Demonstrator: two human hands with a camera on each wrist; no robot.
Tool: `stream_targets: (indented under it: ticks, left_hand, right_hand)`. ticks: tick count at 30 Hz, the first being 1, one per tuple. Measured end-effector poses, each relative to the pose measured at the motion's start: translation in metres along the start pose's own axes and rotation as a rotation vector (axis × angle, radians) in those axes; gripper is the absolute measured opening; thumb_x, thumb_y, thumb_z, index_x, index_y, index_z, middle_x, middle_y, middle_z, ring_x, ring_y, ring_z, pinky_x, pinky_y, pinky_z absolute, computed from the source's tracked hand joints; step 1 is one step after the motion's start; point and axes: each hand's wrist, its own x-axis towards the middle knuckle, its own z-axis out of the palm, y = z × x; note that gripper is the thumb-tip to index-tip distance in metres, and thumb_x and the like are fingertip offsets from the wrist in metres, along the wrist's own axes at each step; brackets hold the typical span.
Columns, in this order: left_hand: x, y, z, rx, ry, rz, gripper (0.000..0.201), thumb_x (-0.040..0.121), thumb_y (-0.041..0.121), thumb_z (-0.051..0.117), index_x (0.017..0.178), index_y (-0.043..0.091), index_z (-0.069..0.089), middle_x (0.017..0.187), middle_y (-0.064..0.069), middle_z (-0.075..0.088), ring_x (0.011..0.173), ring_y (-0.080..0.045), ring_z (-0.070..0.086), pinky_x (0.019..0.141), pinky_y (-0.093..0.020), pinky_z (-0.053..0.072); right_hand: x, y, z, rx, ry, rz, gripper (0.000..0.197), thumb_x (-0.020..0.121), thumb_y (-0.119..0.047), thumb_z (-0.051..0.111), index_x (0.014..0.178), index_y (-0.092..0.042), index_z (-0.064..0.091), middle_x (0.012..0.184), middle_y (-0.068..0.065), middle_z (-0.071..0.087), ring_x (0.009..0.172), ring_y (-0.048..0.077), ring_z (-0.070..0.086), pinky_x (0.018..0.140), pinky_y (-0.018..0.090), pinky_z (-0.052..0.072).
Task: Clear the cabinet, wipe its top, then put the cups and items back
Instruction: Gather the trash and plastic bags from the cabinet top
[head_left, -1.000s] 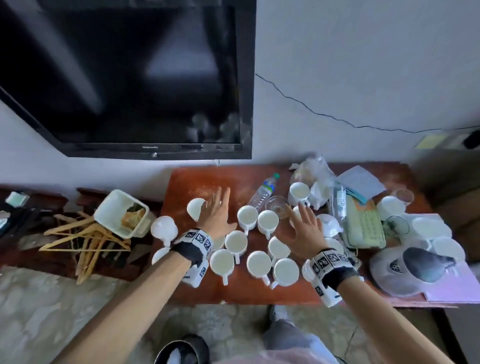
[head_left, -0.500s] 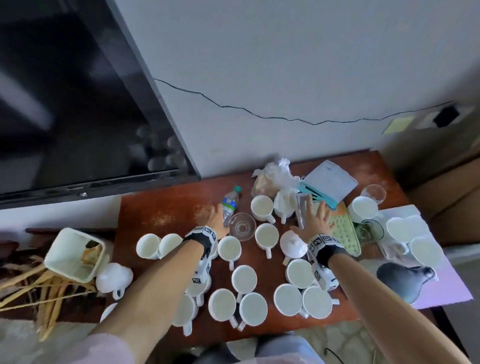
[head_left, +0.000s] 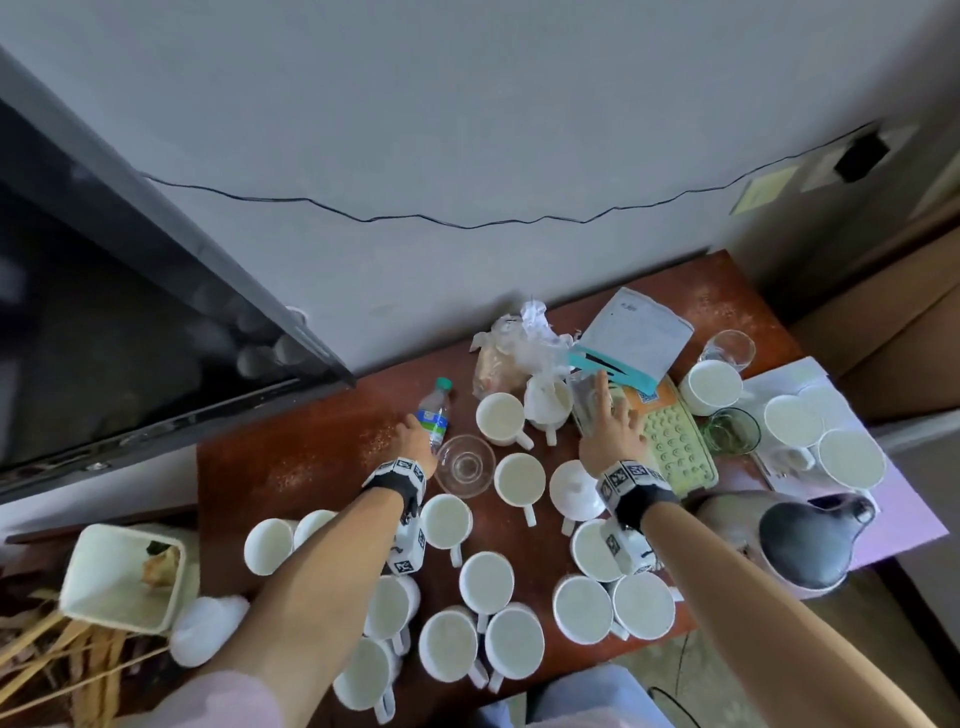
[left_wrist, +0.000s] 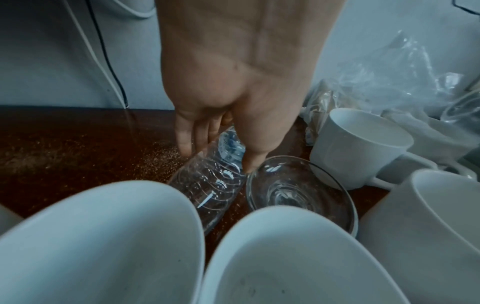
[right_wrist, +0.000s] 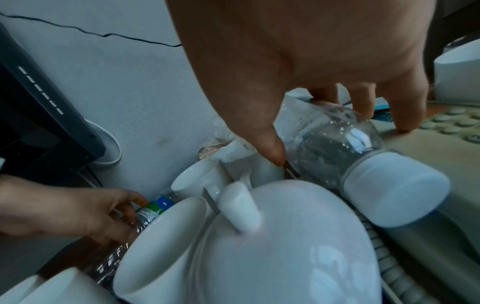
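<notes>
left hand (head_left: 414, 442) gripping green-capped bottle (head_left: 434, 414), right hand (head_left: 610, 437) spread

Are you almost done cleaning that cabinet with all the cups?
Not nearly. Done: nothing much, white cups crowd the cabinet top, which looks dusty. In hand: the left hand grips a green-capped bottle; the right hand spreads over a white-capped bottle. Left: clearing everything, wiping, putting it all back.

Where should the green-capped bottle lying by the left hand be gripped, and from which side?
Grip the green-capped bottle around its ribbed clear body, from above: it lies on its side, cap toward the wall. Fingers on its clear left side, thumb in the narrow gap beside the glass bowl.
</notes>
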Motion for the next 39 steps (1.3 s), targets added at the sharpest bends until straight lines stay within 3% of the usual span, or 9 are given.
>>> stream_targets:
  ticks: [4, 10, 18, 21, 24, 27, 30, 35, 39]
  left_hand:
    - [0.006, 0.0, -0.008, -0.039, -0.014, -0.017, 0.08, 0.081, 0.03, 0.087, 0.14, -0.001, 0.042, 0.137, -0.022, 0.049, 0.124, -0.039, 0.055, 0.1, -0.043, 0.046]
    - [-0.016, -0.002, -0.023, 0.067, 0.085, 0.012, 0.055, 0.084, 0.014, 0.08, 0.13, 0.004, 0.053, 0.132, -0.018, 0.051, 0.121, -0.036, 0.054, 0.098, -0.041, 0.047]
    - [-0.076, -0.021, -0.052, -0.124, 0.318, 0.152, 0.049, 0.083, 0.012, 0.081, 0.119, 0.014, 0.048, 0.12, -0.01, 0.059, 0.115, -0.031, 0.053, 0.094, -0.044, 0.049]
    - [-0.113, -0.035, -0.059, -0.289, 0.417, 0.18, 0.048, 0.086, 0.015, 0.079, 0.123, 0.018, 0.049, 0.121, -0.003, 0.059, 0.111, -0.025, 0.054, 0.091, -0.04, 0.048]
    - [-0.156, -0.052, -0.066, -0.55, 0.411, 0.2, 0.055, 0.088, 0.028, 0.079, 0.132, 0.022, 0.047, 0.127, 0.003, 0.058, 0.113, -0.014, 0.057, 0.089, -0.032, 0.048]
    - [-0.207, -0.073, -0.073, -0.764, 0.407, 0.19, 0.058, 0.091, 0.028, 0.077, 0.136, 0.022, 0.043, 0.128, 0.008, 0.056, 0.111, -0.004, 0.062, 0.085, -0.021, 0.047]
    - [-0.255, -0.107, -0.071, -0.856, 0.466, 0.152, 0.058, 0.092, 0.032, 0.075, 0.137, 0.028, 0.039, 0.121, 0.019, 0.056, 0.104, 0.008, 0.062, 0.079, -0.011, 0.048]
    - [-0.323, -0.186, -0.043, -1.011, 0.567, 0.059, 0.062, 0.085, 0.052, 0.076, 0.133, 0.039, 0.039, 0.121, 0.012, 0.063, 0.107, -0.003, 0.066, 0.092, -0.035, 0.057]
    - [-0.382, -0.259, -0.012, -1.038, 0.621, -0.081, 0.058, 0.085, 0.049, 0.073, 0.133, 0.04, 0.041, 0.12, 0.009, 0.066, 0.102, -0.009, 0.069, 0.089, -0.04, 0.058]
  right_hand:
    - [-0.003, -0.003, -0.017, 0.111, -0.003, 0.074, 0.104, 0.088, -0.003, 0.049, 0.156, -0.038, -0.022, 0.153, 0.017, 0.028, 0.137, 0.042, 0.033, 0.1, 0.057, 0.045]
    - [-0.009, -0.01, -0.042, 0.287, 0.088, 0.076, 0.102, 0.088, 0.003, 0.05, 0.158, -0.034, -0.014, 0.15, 0.019, 0.032, 0.139, 0.047, 0.033, 0.101, 0.061, 0.044]
    - [-0.036, -0.063, -0.055, 0.432, 0.231, -0.144, 0.095, 0.086, -0.005, 0.062, 0.161, -0.019, 0.004, 0.151, 0.019, 0.036, 0.135, 0.044, 0.039, 0.107, 0.057, 0.039]
    - [-0.056, -0.086, -0.05, 0.542, 0.157, -0.284, 0.086, 0.085, -0.007, 0.068, 0.156, -0.012, 0.019, 0.148, 0.02, 0.042, 0.131, 0.042, 0.043, 0.107, 0.051, 0.04]
    - [-0.084, -0.11, -0.042, 0.623, 0.026, -0.404, 0.074, 0.084, -0.013, 0.068, 0.145, -0.018, 0.027, 0.133, 0.018, 0.053, 0.118, 0.039, 0.055, 0.093, 0.046, 0.049]
    - [-0.119, -0.134, -0.034, 0.58, -0.052, -0.524, 0.072, 0.086, -0.016, 0.065, 0.147, -0.02, 0.028, 0.135, 0.015, 0.053, 0.115, 0.038, 0.058, 0.088, 0.046, 0.05]
    - [-0.163, -0.155, -0.027, 0.505, -0.096, -0.686, 0.074, 0.092, -0.024, 0.064, 0.148, -0.035, 0.016, 0.142, 0.019, 0.052, 0.121, 0.041, 0.056, 0.097, 0.05, 0.05]
    - [-0.229, -0.19, 0.014, 0.462, -0.274, -0.789, 0.082, 0.092, -0.039, 0.065, 0.156, -0.03, 0.014, 0.152, 0.014, 0.046, 0.119, 0.032, 0.061, 0.098, 0.042, 0.051]
    - [-0.295, -0.226, 0.055, 0.384, -0.461, -0.819, 0.075, 0.083, -0.026, 0.07, 0.138, -0.021, 0.019, 0.138, 0.014, 0.049, 0.106, 0.031, 0.062, 0.083, 0.035, 0.049]
